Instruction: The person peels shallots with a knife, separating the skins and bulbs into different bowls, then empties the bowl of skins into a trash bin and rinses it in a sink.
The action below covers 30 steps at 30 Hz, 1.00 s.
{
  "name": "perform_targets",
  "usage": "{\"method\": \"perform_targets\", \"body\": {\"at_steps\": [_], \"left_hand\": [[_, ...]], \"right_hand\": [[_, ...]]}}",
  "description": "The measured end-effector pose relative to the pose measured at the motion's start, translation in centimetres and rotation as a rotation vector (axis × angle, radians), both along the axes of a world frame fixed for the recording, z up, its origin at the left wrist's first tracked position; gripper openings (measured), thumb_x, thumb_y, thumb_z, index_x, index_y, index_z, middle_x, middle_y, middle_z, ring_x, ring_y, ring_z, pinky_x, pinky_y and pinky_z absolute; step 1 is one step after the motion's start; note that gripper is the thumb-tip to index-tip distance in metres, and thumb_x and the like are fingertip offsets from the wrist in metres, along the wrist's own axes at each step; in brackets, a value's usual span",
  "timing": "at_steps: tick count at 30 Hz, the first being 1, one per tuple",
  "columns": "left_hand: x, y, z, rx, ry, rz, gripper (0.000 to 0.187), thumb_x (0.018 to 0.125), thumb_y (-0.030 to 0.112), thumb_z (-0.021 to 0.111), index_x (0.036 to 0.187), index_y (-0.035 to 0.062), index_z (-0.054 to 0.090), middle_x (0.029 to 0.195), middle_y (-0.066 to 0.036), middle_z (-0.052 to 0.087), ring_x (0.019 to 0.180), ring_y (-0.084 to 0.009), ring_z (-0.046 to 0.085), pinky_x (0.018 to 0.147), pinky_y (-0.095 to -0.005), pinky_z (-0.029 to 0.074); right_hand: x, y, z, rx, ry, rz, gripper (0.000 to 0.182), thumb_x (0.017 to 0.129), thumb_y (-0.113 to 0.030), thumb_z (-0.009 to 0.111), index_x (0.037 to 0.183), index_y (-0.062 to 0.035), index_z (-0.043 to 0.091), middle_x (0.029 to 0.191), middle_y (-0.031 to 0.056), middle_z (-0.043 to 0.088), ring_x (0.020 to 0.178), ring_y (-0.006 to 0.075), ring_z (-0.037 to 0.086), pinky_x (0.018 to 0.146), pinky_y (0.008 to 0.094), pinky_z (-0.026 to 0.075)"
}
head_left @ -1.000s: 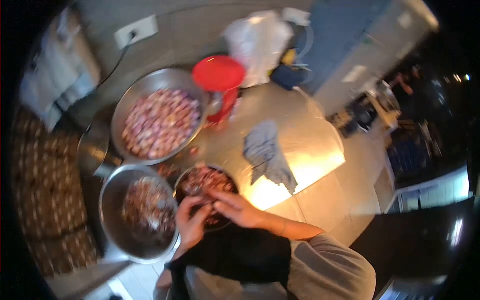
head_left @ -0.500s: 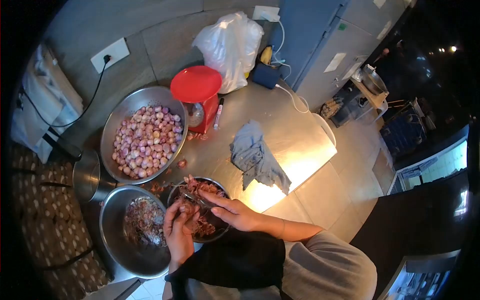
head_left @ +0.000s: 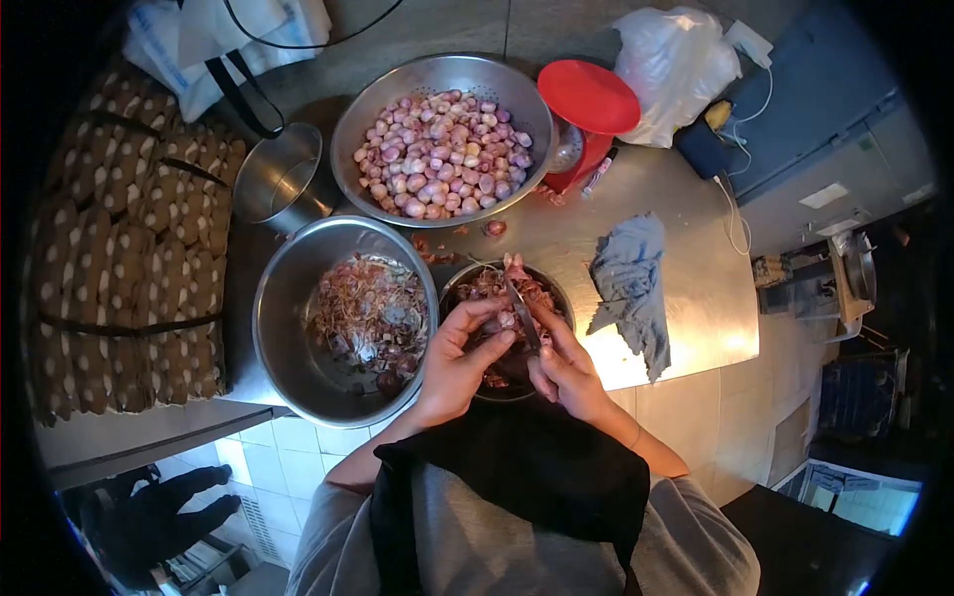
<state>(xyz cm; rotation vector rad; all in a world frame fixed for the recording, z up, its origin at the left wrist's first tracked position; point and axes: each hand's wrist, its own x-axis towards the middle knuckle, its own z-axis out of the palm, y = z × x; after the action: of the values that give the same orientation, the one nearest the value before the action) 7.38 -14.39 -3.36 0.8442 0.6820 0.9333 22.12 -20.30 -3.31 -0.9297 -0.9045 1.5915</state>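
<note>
My left hand (head_left: pixel 459 363) pinches a shallot (head_left: pixel 507 320), partly covered by its fingers. My right hand (head_left: pixel 568 372) is closed around a small knife (head_left: pixel 522 313), whose blade points up and away beside the shallot. Both hands are above a small metal bowl (head_left: pixel 564 288) of reddish skins (head_left: pixel 487 285). Left of it stands a larger steel bowl (head_left: pixel 266 343) with dry skins, root bits and a few dark unpeeled shallots (head_left: pixel 390 382) low inside. Behind, a wide perforated colander (head_left: pixel 348 149) holds a heap of peeled shallots (head_left: pixel 447 154).
A red scale (head_left: pixel 588 96), a marker (head_left: pixel 599 172) and a plastic bag (head_left: pixel 676 74) stand at the back. A grey-blue cloth (head_left: pixel 633 288) lies on the steel table (head_left: pixel 711 298) at right. Stacked egg trays (head_left: pixel 129 258) and a metal pot (head_left: pixel 278 179) are left. A person (head_left: pixel 149 517) is at lower left.
My view has swung left, so the bowls, table and cloth appear shifted and rotated. My hands stay over the small bowl, and the knife blade shows more clearly beside the shallot.
</note>
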Motion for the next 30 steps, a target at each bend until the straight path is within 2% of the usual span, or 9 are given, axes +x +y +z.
{"method": "perform_targets", "body": {"at_steps": [8,13,17,20,22,24,25,28,30], "left_hand": [[-0.3,-0.3,-0.6,0.097,0.031,0.075,0.027,0.076,-0.002,0.061,0.1,0.0023,0.051,0.09,-0.002,0.057,0.085,-0.0079,0.053,0.076,-0.0219,0.044],[-0.4,-0.3,0.7,0.197,0.183,0.139,0.04,0.069,-0.005,0.065,0.103,0.0036,0.045,0.091,-0.005,0.054,0.082,-0.0102,0.054,0.074,-0.0231,0.044],[-0.4,-0.6,0.6,0.163,0.175,0.19,0.054,0.063,-0.006,0.069,0.104,0.0044,0.036,0.087,-0.007,0.054,0.083,-0.0119,0.054,0.074,-0.0246,0.043],[-0.4,-0.8,-0.4,0.204,0.107,0.198,0.056,0.061,-0.006,0.07,0.103,0.005,0.035,0.088,-0.009,0.054,0.084,-0.0123,0.053,0.074,-0.0251,0.044],[-0.9,-1.0,-0.1,0.1,0.076,0.144,0.049,0.065,-0.007,0.066,0.102,0.0046,0.035,0.09,-0.008,0.054,0.086,-0.0129,0.053,0.077,-0.0252,0.044],[-1.3,-0.9,0.1,-0.024,-0.051,0.142,0.044,0.068,-0.008,0.062,0.102,0.0033,0.036,0.091,-0.008,0.052,0.087,-0.0137,0.052,0.077,-0.0253,0.043],[-1.2,-0.6,-1.4,0.151,-0.025,0.175,0.035,0.073,-0.005,0.059,0.102,0.0024,0.041,0.093,-0.007,0.053,0.087,-0.0128,0.053,0.075,-0.0242,0.045],[-1.1,-1.1,-3.2,-0.327,-0.247,0.015,0.024,0.081,0.001,0.053,0.103,0.0029,0.044,0.102,-0.008,0.052,0.093,-0.0147,0.052,0.083,-0.0265,0.044],[-0.9,-1.2,-4.1,-0.294,-0.233,-0.033,0.024,0.082,0.004,0.051,0.105,0.0032,0.046,0.101,-0.007,0.052,0.09,-0.0147,0.052,0.078,-0.0265,0.044]], "right_hand": [[-0.2,-0.3,-0.6,0.035,-0.122,0.003,0.05,0.09,-0.017,0.043,0.133,-0.0068,0.021,0.074,-0.0023,0.042,0.055,0.0043,0.034,0.048,0.0177,0.029],[-0.4,-0.1,-0.8,0.034,-0.179,0.0,0.047,0.09,-0.017,0.043,0.132,-0.0059,0.024,0.073,-0.0014,0.043,0.054,0.0046,0.033,0.048,0.018,0.029],[-0.5,0.0,-1.6,0.047,-0.022,-0.021,0.039,0.091,-0.019,0.039,0.126,-0.008,0.029,0.075,-0.0007,0.041,0.049,0.0052,0.032,0.043,0.0188,0.026],[-0.6,-0.1,-0.8,-0.161,0.267,-0.047,0.042,0.091,-0.037,0.034,0.121,-0.0089,0.038,0.046,-0.0014,0.03,0.033,0.0069,0.025,0.032,0.0205,0.021],[1.1,1.0,-1.1,-0.177,0.428,0.07,0.031,0.092,-0.033,0.031,0.12,-0.0196,0.035,0.045,-0.0014,0.028,0.032,0.0086,0.024,0.032,0.0221,0.023],[1.2,1.3,0.4,-0.185,0.29,-0.002,0.031,0.092,-0.029,0.032,0.12,-0.0167,0.035,0.046,-0.0017,0.027,0.034,0.0076,0.027,0.033,0.0217,0.024],[0.9,1.6,0.9,-0.176,0.193,0.01,0.031,0.092,-0.027,0.034,0.121,-0.0153,0.035,0.05,-0.0014,0.031,0.037,0.0066,0.029,0.036,0.0206,0.025],[-0.3,2.9,2.6,-0.102,-0.127,0.058,0.036,0.091,-0.021,0.039,0.125,-0.0111,0.034,0.065,0.0004,0.044,0.05,0.0049,0.037,0.045,0.0183,0.03],[-2.1,3.8,4.2,-0.003,-0.372,0.11,0.043,0.089,-0.018,0.042,0.129,-0.0085,0.031,0.081,0.0028,0.052,0.063,0.0054,0.045,0.056,0.0177,0.036]]}}
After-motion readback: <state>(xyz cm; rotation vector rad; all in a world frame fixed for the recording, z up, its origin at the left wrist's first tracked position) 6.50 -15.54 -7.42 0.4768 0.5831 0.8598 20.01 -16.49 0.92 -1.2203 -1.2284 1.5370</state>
